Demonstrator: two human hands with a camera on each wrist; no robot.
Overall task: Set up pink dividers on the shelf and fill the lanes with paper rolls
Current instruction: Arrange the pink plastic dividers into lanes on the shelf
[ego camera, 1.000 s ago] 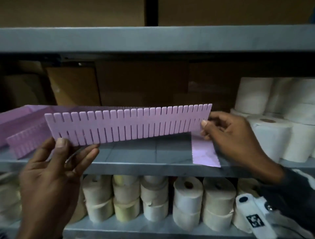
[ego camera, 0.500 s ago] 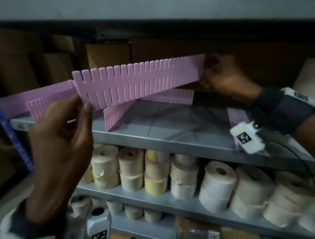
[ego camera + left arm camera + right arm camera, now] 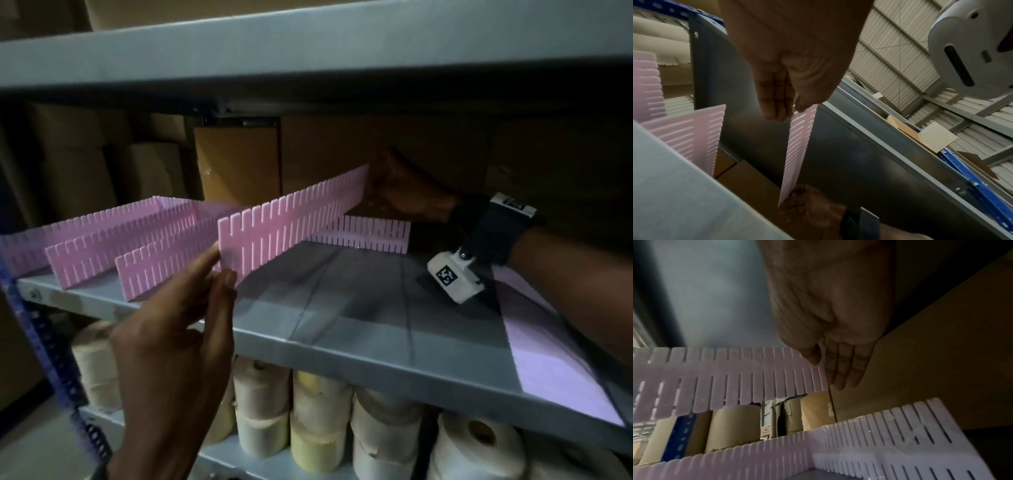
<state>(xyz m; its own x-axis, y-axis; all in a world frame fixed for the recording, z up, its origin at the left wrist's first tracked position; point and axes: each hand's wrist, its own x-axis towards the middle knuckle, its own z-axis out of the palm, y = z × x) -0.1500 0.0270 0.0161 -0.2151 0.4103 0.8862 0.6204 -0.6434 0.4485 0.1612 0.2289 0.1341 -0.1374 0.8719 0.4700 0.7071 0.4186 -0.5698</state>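
A long pink slotted divider (image 3: 294, 219) hangs a little above the grey shelf (image 3: 342, 308), running from front to back. My left hand (image 3: 222, 267) pinches its near end between thumb and fingers, which also shows in the left wrist view (image 3: 789, 113). My right hand (image 3: 375, 186) reaches deep into the shelf and pinches the far end, thumb against fingers (image 3: 823, 368). Two more pink dividers (image 3: 85, 253) (image 3: 154, 270) stand on the left of the shelf. A pink strip (image 3: 370, 233) stands along the back.
A flat pink piece (image 3: 548, 359) lies on the shelf's right side under my right forearm. Paper rolls (image 3: 318, 428) fill the shelf below. Cardboard boxes (image 3: 236, 164) stand behind the shelf. Another grey shelf (image 3: 308, 51) hangs close overhead, and a blue upright (image 3: 41, 342) is at left.
The held divider has swung from lying across the shelf front to pointing front to back. My right hand went deeper into the shelf; my left stayed at the front edge.
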